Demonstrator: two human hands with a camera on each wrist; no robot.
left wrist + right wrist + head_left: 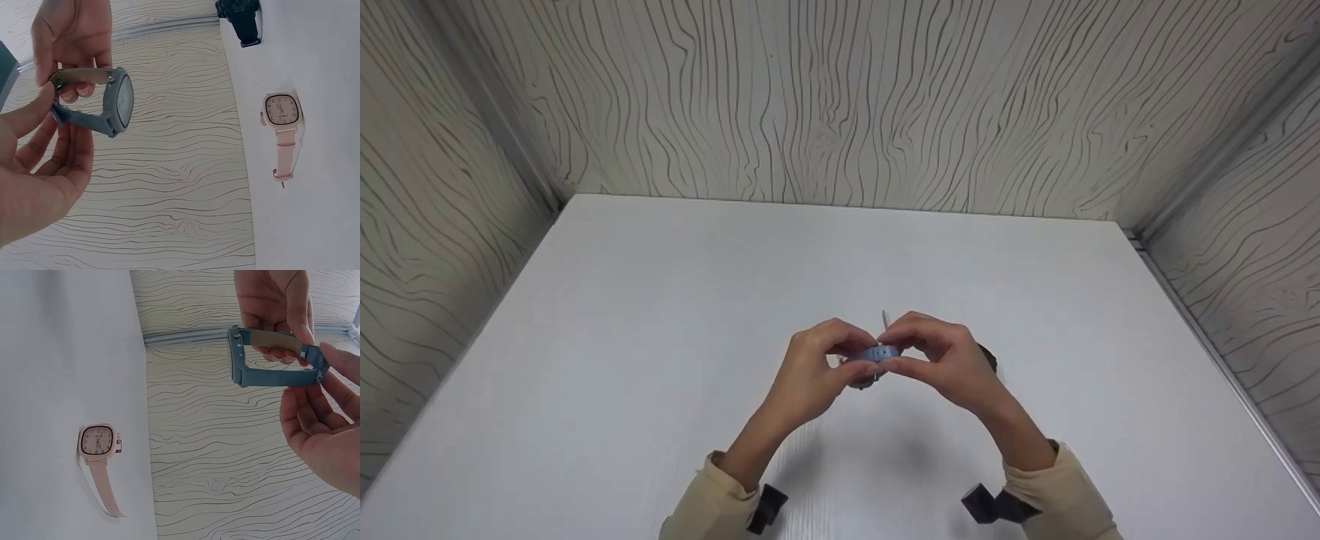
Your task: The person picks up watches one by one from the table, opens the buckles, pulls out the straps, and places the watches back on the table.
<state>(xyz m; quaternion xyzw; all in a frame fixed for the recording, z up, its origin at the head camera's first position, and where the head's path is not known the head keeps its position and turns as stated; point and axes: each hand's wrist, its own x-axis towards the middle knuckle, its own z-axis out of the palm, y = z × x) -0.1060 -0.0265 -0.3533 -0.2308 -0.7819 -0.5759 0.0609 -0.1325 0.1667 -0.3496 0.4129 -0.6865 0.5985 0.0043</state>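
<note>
Both hands hold a blue wristwatch [883,352] up between them, its strap brought round into a loop. In the left wrist view the round-edged dial [125,102] faces away from the fingers. My left hand [810,371] pinches the strap by its buckle end, thumb and fingertips on it. Opposite it, my right hand [949,360] pinches the same end, thumb below and fingers above in the head view. The right wrist view shows the buckle [322,371] between the fingertips, with the strap's tan inner side [275,340] facing into the loop.
A pink watch [282,109] with a squarish dial lies face up on the white table [660,300]. A black watch [243,19] lies farther along, partly behind the right hand in the head view. Wood-patterned walls [825,97] surround the table's back and sides.
</note>
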